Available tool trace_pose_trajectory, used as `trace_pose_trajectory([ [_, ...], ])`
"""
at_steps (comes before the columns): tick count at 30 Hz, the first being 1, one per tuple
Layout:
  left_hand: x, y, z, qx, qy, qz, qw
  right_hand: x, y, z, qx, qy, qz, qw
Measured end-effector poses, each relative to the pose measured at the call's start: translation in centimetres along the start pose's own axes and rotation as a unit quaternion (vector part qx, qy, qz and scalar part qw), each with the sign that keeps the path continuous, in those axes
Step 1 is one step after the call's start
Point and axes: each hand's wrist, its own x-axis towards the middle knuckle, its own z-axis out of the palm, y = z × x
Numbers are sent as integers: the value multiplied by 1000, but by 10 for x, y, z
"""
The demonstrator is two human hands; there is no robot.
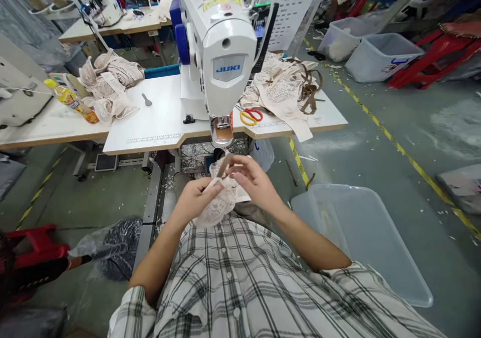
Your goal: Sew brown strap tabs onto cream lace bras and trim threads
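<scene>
My left hand (197, 197) is closed, thumb on top, on a cream lace garment piece (216, 210) that hangs over my lap. A brown strap (224, 165) rises from the piece between my two hands. The fingers of my right hand (253, 180) are bent and pinched at the strap beside the lace; their tips partly hide what they grip. Both hands are just in front of the needle area of a white sewing machine (225, 67), below the table edge.
On the white table (154, 112) are red and yellow scissors (250, 116), a heap of lace pieces with brown straps (281, 85), a cream fabric pile (112, 79) and a drink bottle (71, 102). A translucent plastic bin (361, 227) stands at my right.
</scene>
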Motion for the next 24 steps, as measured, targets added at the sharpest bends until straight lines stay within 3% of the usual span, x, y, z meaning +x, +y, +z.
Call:
trace_pose_trajectory([
  [4, 2, -12, 1, -234, 17, -111, 966, 3, 31, -13, 17, -92, 103, 990],
  [7, 5, -19, 2, -271, 30, -119, 955, -3, 37, -11, 81, -124, 127, 981],
  [14, 13, -21, 2, -240, 11, -119, 963, 14, 30, 13, 126, -142, 150, 970],
  [19, 18, -19, 1, -200, -13, -116, 973, 31, 34, 27, 253, -142, 223, 931],
  [22, 22, -19, 0, -86, -1, -90, 992, 34, 37, 31, 285, -74, 253, 922],
  [24, 23, -23, -1, 59, 65, -36, 996, 30, 35, 29, 221, -35, 196, 955],
])
